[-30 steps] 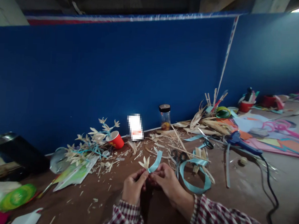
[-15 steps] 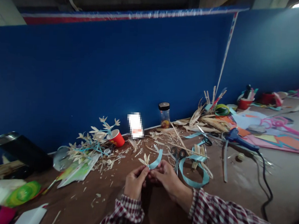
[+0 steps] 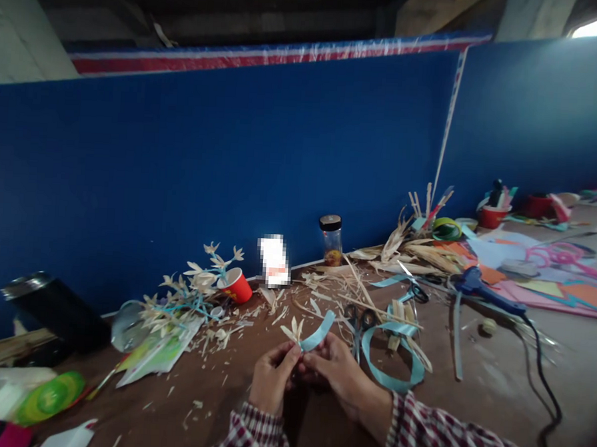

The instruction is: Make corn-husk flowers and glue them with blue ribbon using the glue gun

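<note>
A small pale flower [image 3: 291, 331], apparently of dried corn husk, stands upright between my fingertips. My left hand [image 3: 272, 377] is closed, pinching its base between thumb and fingers. Light blue ribbon [image 3: 319, 334] meets the flower's base, and its loose end curves up to the right. My right hand [image 3: 343, 376] is closed beside the left, fingers pressed together on the ribbon where it meets the flower; the exact grip is partly hidden. Past my right hand lie dark-handled scissors [image 3: 361, 318] and a looped length of blue ribbon [image 3: 384, 376].
Finished-looking husk flowers [image 3: 181, 304] lie at left by a tipped red paper cup [image 3: 239, 287]. A lidded jar [image 3: 331, 242], husks [image 3: 427, 253], a second pair of scissors [image 3: 415, 286] and a blue glue gun [image 3: 485, 290] with cord lie beyond and right. Husk scraps litter the brown table [image 3: 229, 400].
The camera view has tilted slightly upward, so everything sits lower in the picture. Both hands stay together at the flower's base, with little visible change in their hold.
</note>
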`<state>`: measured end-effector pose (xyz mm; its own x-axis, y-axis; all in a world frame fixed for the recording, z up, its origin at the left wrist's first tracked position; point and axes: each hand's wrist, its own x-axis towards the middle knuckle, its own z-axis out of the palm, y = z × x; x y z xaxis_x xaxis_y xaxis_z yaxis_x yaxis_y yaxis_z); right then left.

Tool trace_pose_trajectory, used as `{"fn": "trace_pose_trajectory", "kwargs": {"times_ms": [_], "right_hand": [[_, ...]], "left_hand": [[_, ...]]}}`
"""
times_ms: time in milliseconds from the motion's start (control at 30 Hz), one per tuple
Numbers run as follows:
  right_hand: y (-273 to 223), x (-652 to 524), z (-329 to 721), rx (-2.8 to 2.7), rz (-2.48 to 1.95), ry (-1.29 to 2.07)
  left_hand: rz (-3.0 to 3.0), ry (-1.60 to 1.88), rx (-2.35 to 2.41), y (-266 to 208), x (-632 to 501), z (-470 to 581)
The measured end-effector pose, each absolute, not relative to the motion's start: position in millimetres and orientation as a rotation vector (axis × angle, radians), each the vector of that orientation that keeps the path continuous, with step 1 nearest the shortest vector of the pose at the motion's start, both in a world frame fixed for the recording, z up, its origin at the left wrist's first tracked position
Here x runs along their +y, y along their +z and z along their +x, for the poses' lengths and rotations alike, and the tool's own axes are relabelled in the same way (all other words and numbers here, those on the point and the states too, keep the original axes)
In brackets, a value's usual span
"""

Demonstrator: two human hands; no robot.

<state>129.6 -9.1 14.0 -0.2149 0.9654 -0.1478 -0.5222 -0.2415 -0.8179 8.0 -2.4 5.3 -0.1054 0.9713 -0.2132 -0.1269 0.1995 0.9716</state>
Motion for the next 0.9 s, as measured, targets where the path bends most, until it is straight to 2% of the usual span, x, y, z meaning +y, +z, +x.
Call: {"fn": "trace_pose_trajectory", "kwargs": {"times_ms": [567, 900], "right_hand": [[10.3, -9.7, 130.3, -0.869, -0.806, 1.742], [-1.6, 0.3, 129.5, -0.732, -0.873, 1.64]], "left_hand": [[1.004, 1.127, 1.249, 11.2, -3.2, 3.2], [1.154, 1.112, 1.416, 1.3, -0.5, 2.5]]}}
